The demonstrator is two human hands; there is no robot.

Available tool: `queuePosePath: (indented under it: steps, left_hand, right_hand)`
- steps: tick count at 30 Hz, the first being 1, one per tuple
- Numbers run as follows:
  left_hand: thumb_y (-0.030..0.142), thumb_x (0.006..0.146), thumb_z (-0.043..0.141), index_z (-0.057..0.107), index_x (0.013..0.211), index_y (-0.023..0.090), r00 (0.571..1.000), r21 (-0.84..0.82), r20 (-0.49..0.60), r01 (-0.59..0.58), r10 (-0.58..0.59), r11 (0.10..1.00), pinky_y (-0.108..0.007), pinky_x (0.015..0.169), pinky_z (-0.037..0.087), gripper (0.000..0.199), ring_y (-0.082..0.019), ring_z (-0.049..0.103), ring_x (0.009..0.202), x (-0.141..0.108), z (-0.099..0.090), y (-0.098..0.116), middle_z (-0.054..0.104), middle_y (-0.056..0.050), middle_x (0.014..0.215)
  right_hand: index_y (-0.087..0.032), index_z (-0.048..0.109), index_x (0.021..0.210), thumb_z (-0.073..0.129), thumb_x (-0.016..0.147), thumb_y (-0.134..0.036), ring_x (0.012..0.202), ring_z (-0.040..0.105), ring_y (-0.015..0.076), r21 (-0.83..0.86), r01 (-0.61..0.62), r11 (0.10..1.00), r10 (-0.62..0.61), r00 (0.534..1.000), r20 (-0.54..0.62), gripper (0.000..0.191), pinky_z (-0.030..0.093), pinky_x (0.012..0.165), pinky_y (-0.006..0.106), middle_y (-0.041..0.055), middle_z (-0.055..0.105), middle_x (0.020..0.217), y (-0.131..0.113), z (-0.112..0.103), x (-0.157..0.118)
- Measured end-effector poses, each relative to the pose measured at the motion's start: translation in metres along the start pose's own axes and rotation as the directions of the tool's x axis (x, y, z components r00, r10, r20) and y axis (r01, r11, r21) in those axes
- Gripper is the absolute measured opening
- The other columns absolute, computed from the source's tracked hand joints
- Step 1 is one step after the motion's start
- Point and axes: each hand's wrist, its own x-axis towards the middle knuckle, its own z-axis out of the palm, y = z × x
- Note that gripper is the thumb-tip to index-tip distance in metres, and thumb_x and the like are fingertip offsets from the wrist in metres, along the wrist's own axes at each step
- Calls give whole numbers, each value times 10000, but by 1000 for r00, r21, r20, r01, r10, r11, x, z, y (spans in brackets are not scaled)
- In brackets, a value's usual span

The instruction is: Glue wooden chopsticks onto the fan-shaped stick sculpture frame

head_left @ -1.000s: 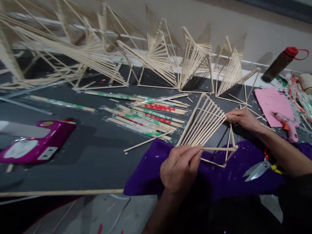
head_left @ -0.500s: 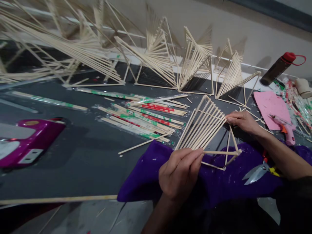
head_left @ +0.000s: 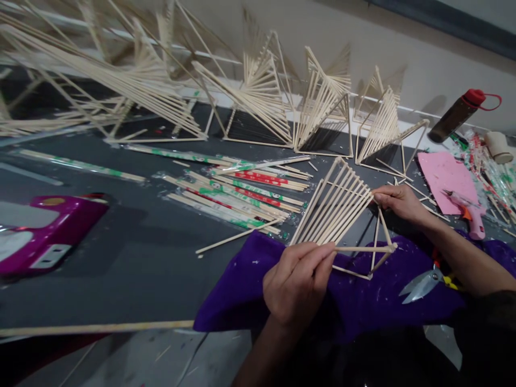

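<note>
A model made of thin wooden sticks [head_left: 338,212] is held between both hands, over the near edge of the table. Slanting sticks fan across its frame like a twisted surface. My left hand [head_left: 300,279] pinches a frame stick on the near side, its thumb and fingers pressed together. At the upper right corner, my right hand [head_left: 397,201] grips the end of the slanted row between thumb and fingers. Beneath the model lies a purple cloth [head_left: 237,293]. Scissors [head_left: 423,285] with red and yellow handles rest on that cloth, below my right forearm.
Several finished-looking stick models [head_left: 322,107] stand along the wall. Wrapped chopsticks [head_left: 242,191] lie mid-table. A pink glue gun [head_left: 470,212] rests by pink paper [head_left: 445,174]. Behind are a dark bottle [head_left: 455,115] and a paper cup [head_left: 499,148]. A magenta device [head_left: 60,231] sits left.
Almost nothing differs. Both hands keep their hold on the stick model, while the view shifts very slightly.
</note>
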Motion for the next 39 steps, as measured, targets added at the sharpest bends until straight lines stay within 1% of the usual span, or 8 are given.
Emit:
queuePosePath:
  steps: [10, 14, 17, 21, 25, 28, 32, 39]
  left_hand:
    - [191, 851, 688, 770, 840, 262, 993, -35, -118, -1, -3, 999, -191, 596, 520, 108, -99, 672, 646, -5, 11, -2, 728, 20, 763]
    - [188, 862, 686, 767, 840, 237, 997, -9, -78, -27, 26, 1000, -193, 609, 526, 97, -105, 679, 653, -2, 9, 2, 735, 8, 756]
    - [183, 866, 686, 765, 851, 219, 996, -1, -76, -57, 57, 998, -188, 624, 533, 87, -105, 687, 656, 0, 7, 6, 739, 2, 755]
    - [188, 877, 671, 762, 852, 211, 993, -27, -80, -84, 82, 996, -187, 631, 541, 98, -104, 689, 647, 1, 6, 8, 739, 0, 754]
    - [170, 864, 679, 758, 862, 207, 992, -57, -92, -93, 88, 994, -191, 621, 549, 87, -110, 690, 647, 1, 7, 7, 732, -2, 752]
    - [143, 850, 691, 742, 880, 192, 988, -93, -119, -113, 101, 989, -187, 619, 547, 77, -110, 690, 657, 1, 9, 5, 732, -10, 771]
    - [142, 852, 691, 730, 914, 197, 985, -104, -133, -126, 112, 986, -184, 637, 542, 91, -107, 693, 673, 0, 10, 3, 728, -7, 785]
    - [137, 855, 690, 712, 921, 190, 983, -55, -143, -126, 117, 991, -184, 626, 518, 87, -108, 699, 701, 2, 7, 6, 726, -10, 798]
  right_hand:
    - [-140, 754, 1132, 563, 881, -510, 580, 557, 139, -89, 5, 996, -8, 999, -39, 487, 426, 583, 276, 31, 693, 691, 0, -3, -3]
    - [-180, 763, 1098, 577, 874, -434, 713, 651, 173, -203, 47, 978, -55, 998, -36, 387, 484, 668, 307, 65, 763, 918, -2, -6, -5]
    - [-184, 772, 1045, 594, 866, -382, 884, 689, 222, -307, 106, 946, -143, 985, -99, 322, 509, 778, 353, 88, 765, 1019, -11, -12, -10]
    - [-218, 775, 994, 604, 888, -375, 822, 685, 217, -338, 142, 930, -216, 957, -193, 255, 523, 739, 363, 78, 759, 939, -40, -23, -28]
    - [-287, 752, 1068, 532, 952, -461, 717, 645, 185, -261, 317, 912, -334, 942, -23, 303, 524, 655, 346, 55, 736, 899, -74, -25, -60]
    - [-301, 681, 1236, 570, 921, -530, 780, 656, 196, -233, 455, 860, -437, 891, 124, 405, 538, 635, 343, 85, 715, 1064, -85, -17, -79]
    - [-299, 650, 1260, 675, 880, -382, 967, 683, 223, -347, 464, 815, -471, 880, 71, 389, 577, 751, 350, 95, 700, 1133, -84, 0, -89]
    - [-254, 609, 1219, 633, 898, -313, 959, 676, 205, -347, 507, 789, -521, 851, 58, 327, 569, 808, 369, 84, 698, 1072, -93, 14, -83]
